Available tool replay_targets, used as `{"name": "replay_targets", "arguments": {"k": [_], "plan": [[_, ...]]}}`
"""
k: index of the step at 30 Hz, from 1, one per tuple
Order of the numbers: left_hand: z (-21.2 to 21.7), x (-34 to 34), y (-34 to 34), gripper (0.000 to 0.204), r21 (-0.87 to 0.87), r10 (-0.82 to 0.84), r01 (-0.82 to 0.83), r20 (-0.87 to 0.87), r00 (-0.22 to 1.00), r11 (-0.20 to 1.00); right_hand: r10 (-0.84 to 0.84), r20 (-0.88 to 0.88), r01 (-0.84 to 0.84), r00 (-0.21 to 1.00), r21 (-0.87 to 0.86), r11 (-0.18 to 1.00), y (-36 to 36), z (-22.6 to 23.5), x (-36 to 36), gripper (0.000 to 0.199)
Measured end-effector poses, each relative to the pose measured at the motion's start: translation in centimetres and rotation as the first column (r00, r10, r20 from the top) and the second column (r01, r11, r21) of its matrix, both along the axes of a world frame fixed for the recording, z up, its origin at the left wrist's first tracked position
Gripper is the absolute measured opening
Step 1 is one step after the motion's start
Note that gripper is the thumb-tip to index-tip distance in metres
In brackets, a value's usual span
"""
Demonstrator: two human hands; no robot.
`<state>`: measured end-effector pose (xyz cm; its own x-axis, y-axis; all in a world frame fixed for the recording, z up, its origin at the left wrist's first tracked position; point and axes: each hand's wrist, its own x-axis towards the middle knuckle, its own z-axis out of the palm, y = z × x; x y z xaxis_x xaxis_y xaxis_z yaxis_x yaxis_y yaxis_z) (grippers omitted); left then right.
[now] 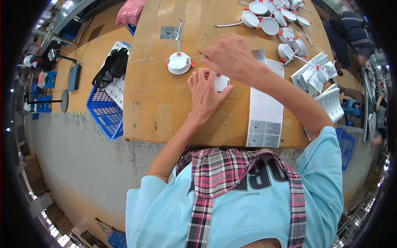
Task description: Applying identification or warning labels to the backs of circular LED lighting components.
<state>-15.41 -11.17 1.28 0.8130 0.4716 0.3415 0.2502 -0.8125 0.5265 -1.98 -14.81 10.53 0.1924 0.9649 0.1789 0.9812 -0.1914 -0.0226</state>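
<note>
A round white downlight [222,84] lies on the table in front of me. My left hand [204,94] grips it, thumb on its right side and bent fingers on its left. Above it, my right hand [232,57] is closed, apparently round this lamp's cable; a thin dark end pokes out by its fingers, and the rest is hidden. A second white downlight [179,63] with red clips lies to the left, its cable stretching away from me. Beyond it a grey printed label [169,33] is stuck on the table. To the right lies a long white label sheet [266,99].
Several white downlights [270,25] with cables are heaped at the far right of the table [157,120]. Folded leaflets [329,103] lie along its right edge. A blue crate [105,111] with a black bag [112,66] stands left. A pink bundle [130,12] is beyond.
</note>
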Motion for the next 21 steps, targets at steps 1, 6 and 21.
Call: {"name": "replay_targets", "arguments": {"k": [1, 6, 21], "plan": [[0.0, -0.4, 0.2, 0.056, -0.027, 0.005, -0.005, -0.001, 1.0, 1.0, 0.013, -0.005, -0.013, 1.0, -0.008, 1.0, 0.3, 0.0, 0.2, 0.029], [-0.4, -0.6, 0.0, 0.057, -0.07, 0.002, 0.001, 0.055, 0.998, 0.998, -0.331, -0.481, 0.306, 0.812, -0.133, 0.943, -1.6, -0.1, 3.9, 0.033], [-0.4, -0.6, -0.1, 0.058, -0.099, -0.039, 0.034, -0.041, 0.998, 0.995, -0.49, -0.606, 0.408, 0.626, -0.281, 0.869, -3.8, -4.5, 5.7, 0.039]]}}
